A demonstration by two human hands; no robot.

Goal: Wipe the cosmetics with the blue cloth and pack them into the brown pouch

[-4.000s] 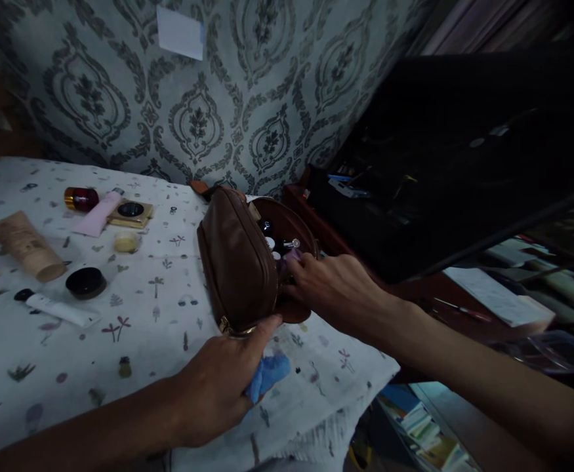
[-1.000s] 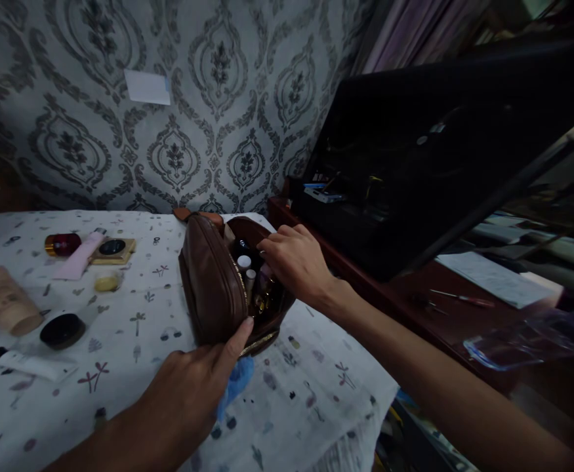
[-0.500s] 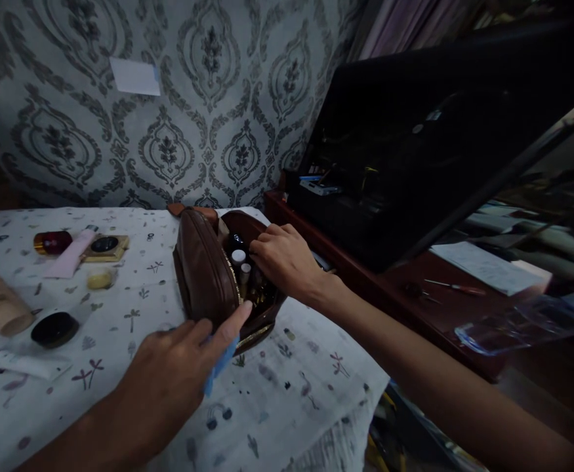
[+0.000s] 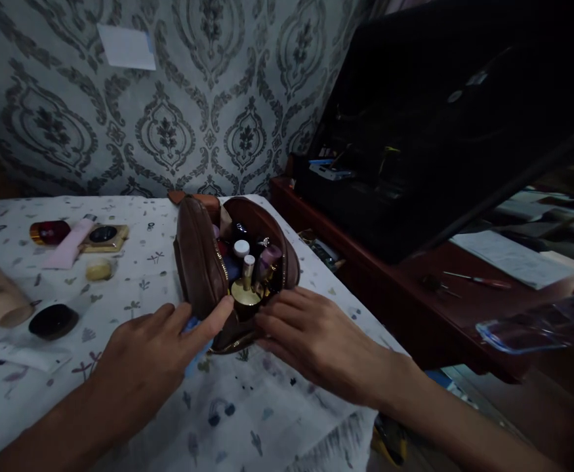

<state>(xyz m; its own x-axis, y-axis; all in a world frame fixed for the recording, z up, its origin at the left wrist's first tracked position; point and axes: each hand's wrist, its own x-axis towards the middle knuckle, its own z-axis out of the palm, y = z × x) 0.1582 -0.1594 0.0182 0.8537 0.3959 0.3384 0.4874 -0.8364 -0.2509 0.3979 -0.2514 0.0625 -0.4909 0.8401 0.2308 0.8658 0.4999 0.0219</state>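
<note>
Brown and unzipped, the bag (image 4: 195,259) stands near the right edge of the printed sheet (image 4: 271,426), its mouth gaping toward the hands. Inside, a gold-topped jar (image 4: 247,295) sits close to the near side, with a slim tube (image 4: 248,265) upright just behind it. Past that come a white cap (image 4: 241,248), a purple tube (image 4: 270,255) to the right and a dark, glossy item (image 4: 240,231) deeper in.

The left hand (image 4: 163,351) has its index finger stretched to the near rim, the tip close beside the jar; the other fingers are bent round a bunched blue cloth (image 4: 195,357), which peeps out on both sides of that finger. The right hand (image 4: 306,334) curls its fingers at the near right rim; whether they grip anything, I cannot tell.

Well to the left on the sheet lie a red bottle (image 4: 50,232), a pink tube (image 4: 69,248), a gold compact (image 4: 104,238), a small yellow pot (image 4: 98,269), a tan tube (image 4: 0,295), a black pot (image 4: 53,321) and a white tube (image 4: 25,356).

On the right, a black panel (image 4: 414,137) leans above a dark red desk (image 4: 395,295), where paper (image 4: 510,259), a red-handled tool (image 4: 488,283) and a clear plastic piece (image 4: 542,328) lie. Patterned wallpaper (image 4: 208,85) bears one pale card (image 4: 126,47).
</note>
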